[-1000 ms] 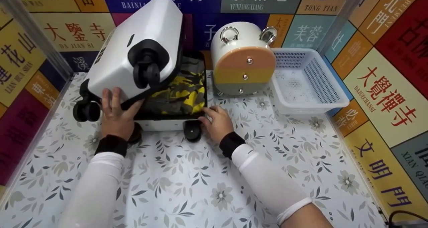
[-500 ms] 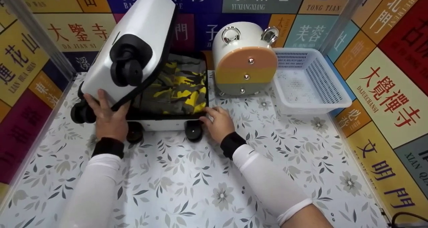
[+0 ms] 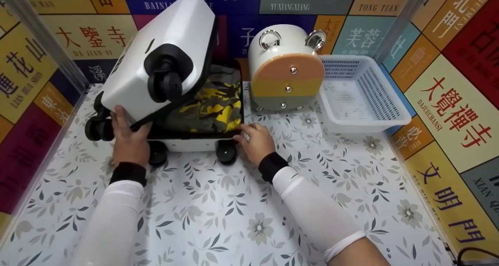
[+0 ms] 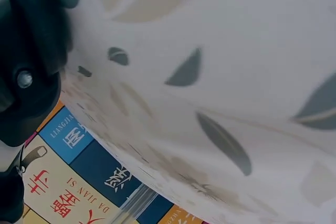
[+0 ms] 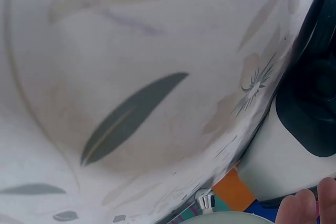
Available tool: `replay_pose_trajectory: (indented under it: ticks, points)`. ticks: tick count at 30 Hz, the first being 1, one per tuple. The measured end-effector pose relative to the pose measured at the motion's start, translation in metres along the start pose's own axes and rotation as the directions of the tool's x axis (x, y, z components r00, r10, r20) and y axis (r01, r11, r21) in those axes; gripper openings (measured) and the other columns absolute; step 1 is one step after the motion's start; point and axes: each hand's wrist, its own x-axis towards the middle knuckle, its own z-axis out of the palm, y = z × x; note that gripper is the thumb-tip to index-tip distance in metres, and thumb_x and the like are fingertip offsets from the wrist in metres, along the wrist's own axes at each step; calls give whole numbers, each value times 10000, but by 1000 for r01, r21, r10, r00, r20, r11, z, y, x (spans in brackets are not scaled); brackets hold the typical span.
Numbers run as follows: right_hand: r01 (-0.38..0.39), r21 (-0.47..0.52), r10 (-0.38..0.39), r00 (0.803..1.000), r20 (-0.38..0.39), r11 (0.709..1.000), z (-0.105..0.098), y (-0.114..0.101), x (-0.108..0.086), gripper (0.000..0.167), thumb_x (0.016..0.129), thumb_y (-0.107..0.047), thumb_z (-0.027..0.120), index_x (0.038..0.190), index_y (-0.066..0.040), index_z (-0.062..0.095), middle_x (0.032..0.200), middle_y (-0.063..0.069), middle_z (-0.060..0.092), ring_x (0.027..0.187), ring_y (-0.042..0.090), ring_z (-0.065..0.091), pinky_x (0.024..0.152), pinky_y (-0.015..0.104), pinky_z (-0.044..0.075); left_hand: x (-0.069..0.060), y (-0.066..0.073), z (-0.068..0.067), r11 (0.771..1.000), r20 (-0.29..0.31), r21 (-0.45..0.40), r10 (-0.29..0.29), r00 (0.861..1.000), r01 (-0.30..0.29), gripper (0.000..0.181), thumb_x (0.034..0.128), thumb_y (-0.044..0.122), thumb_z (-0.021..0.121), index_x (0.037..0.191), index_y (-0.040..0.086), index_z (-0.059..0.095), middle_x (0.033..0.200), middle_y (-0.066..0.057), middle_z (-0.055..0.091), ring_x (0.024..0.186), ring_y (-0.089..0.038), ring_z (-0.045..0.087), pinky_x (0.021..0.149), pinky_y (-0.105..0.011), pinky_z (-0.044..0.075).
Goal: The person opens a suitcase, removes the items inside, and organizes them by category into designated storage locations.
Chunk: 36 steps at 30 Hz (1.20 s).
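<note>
A small white suitcase stands half open; its lid [image 3: 167, 28] leans up at the left, with black wheels at the near end. In the lower shell [image 3: 191, 145] lies folded camouflage cloth [image 3: 218, 106] in grey, black and yellow. My left hand [image 3: 130, 147] rests extended fingers on the outside of the lid's lower corner, its thumb near the rim. At the near right corner of the lower shell, my right hand [image 3: 257, 143] pinches the rim between thumb and fingers. The right wrist view catches fingertips [image 5: 299, 208] at its bottom edge; the left wrist view shows a suitcase wheel [image 4: 37, 30].
Right of the suitcase stands a round white box [image 3: 288, 78] with a striped front and shiny ring ears. A white plastic basket [image 3: 362, 123] sits beside it. Flower-patterned cloth [image 3: 257, 227] covers the table, with colourful sign-printed walls [image 3: 444, 117] around it.
The lid swung further open to the left, then came partly back to the right. My left hand moved slightly left along with it. My right hand stayed at the corner.
</note>
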Motion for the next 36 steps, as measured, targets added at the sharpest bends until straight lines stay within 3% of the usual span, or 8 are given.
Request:
replay_pose_trajectory:
  ticks: [2, 5, 7, 17, 22, 25, 30, 36]
  points:
    - [2, -6, -2, 1000, 9, 1000, -1, -1, 1, 430, 983, -399, 736, 1328, -143, 738, 1213, 140, 716, 1146, 364, 665, 1013, 484, 537, 3, 3, -4, 997, 35, -13, -75, 997, 76, 670, 965, -119, 500, 1393, 362, 686, 1794, -64, 31, 1538, -560, 298, 616, -748, 514]
    - [7, -21, -7, 1000, 15, 1000, -2, -1, 2, 434, 975, -404, 744, 1314, -134, 746, 1198, 131, 718, 1144, 352, 664, 1016, 472, 536, 8, 8, -9, 983, 93, -36, -175, 980, 179, 742, 944, -124, 506, 1451, 404, 629, 1759, -246, 84, 1534, -555, 308, 692, -753, 498]
    - [7, -33, -6, 1000, 20, 999, -3, -1, 2, 438, 970, -411, 747, 1309, -133, 749, 1203, 126, 720, 1152, 348, 662, 1025, 468, 535, 12, 10, -11, 973, 118, -60, -215, 969, 223, 797, 926, -141, 503, 1486, 420, 586, 1741, -298, 71, 1518, -566, 326, 736, -747, 494]
    - [-4, -18, 5, 1000, 25, 1000, -8, 2, -1, 422, 972, -402, 750, 1308, -146, 753, 1198, 95, 722, 1158, 345, 655, 1029, 466, 529, 18, 15, -17, 971, 155, -6, -234, 960, 237, 888, 904, -151, 518, 1551, 457, 487, 1728, -335, 10, 1353, -626, 490, 709, -721, 527]
    - [6, -18, -5, 1000, 28, 1000, -10, 6, -2, 420, 982, -406, 739, 1305, -139, 754, 1166, 107, 721, 1138, 358, 653, 1014, 473, 530, 19, 17, -20, 960, 204, 28, -279, 938, 279, 948, 876, -162, 555, 1561, 485, 457, 1747, -288, -46, 1274, -616, 541, 701, -696, 534]
    - [8, -22, -8, 1000, 26, 1000, -12, 8, -3, 443, 979, -424, 735, 1315, -136, 750, 1165, 110, 722, 1136, 361, 655, 1015, 471, 533, 18, 18, -21, 950, 202, 29, -310, 929, 310, 941, 896, -152, 538, 1566, 500, 439, 1753, -265, -64, 1103, -589, 605, 646, -647, 514]
    - [-4, -24, 4, 1000, 11, 1000, -16, 12, -5, 457, 970, -422, 743, 1328, -138, 743, 1184, 112, 726, 1138, 353, 659, 1026, 461, 529, 17, 20, -21, 954, 189, -9, -294, 937, 301, 940, 913, -144, 474, 1595, 496, 381, 1742, -278, -95, 727, -457, 545, 537, -531, 429]
    - [-1, -30, 2, 1000, 14, 1000, -18, 14, -5, 442, 978, -416, 739, 1326, -145, 745, 1202, 123, 721, 1130, 359, 660, 1021, 461, 531, 16, 23, -22, 955, 186, -16, -287, 940, 295, 896, 905, -141, 465, 1596, 428, 430, 1735, -299, -94, 793, -473, 565, 504, -498, 405]
